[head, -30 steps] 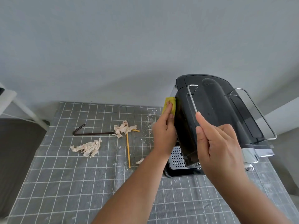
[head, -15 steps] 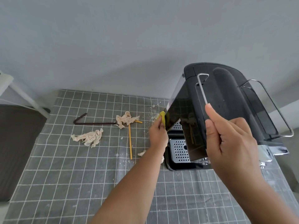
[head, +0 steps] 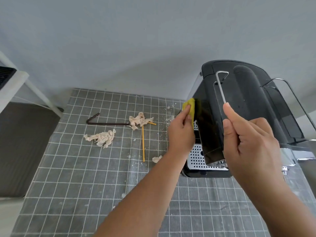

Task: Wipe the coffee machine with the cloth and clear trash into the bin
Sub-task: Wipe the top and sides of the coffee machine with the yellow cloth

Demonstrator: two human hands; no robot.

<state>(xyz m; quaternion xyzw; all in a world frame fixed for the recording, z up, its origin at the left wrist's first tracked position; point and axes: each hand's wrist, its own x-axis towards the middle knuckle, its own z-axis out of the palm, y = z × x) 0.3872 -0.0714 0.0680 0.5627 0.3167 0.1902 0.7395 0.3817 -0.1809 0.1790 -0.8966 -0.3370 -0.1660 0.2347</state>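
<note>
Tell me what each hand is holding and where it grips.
The left hand holds the yellow cloth by its lower part, against the coffee machine's side. The right hand grips the machine's metal wire handle at its lower end.

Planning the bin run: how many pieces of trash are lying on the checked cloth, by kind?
Crumpled tissue wads: 2
Small tissue scrap: 1
Yellow sticks: 2
Dark bent straw: 1
Total: 6, besides loose white crumbs too fine to count.
</note>
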